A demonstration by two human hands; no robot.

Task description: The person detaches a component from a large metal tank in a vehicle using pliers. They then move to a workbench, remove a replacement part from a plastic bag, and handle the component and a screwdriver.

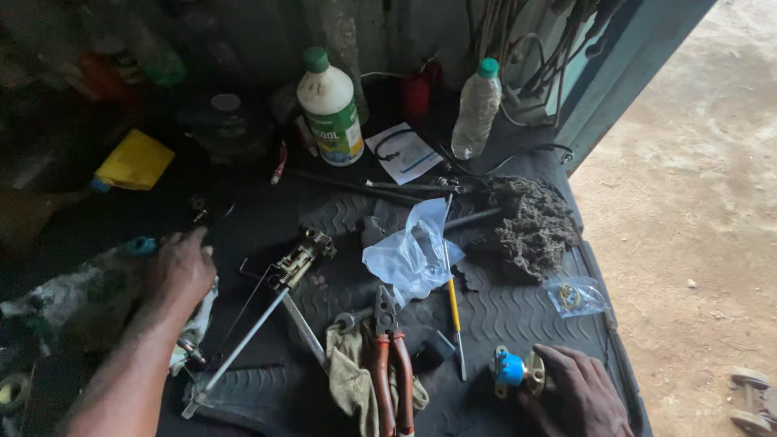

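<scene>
Near right on black ribbed rubber mat: right hand pinches blue-capped brass fitting. Left hand, fingers curled, presses grimy rag bundle.

a small brass valve fitting with a round blue plastic cap lies on its side at the near right of the black ribbed rubber mat, blue end pointing left, brass body touching the fingers beside it. at the near left, a crumpled whitish plastic wrapper lies partly covered.
</scene>
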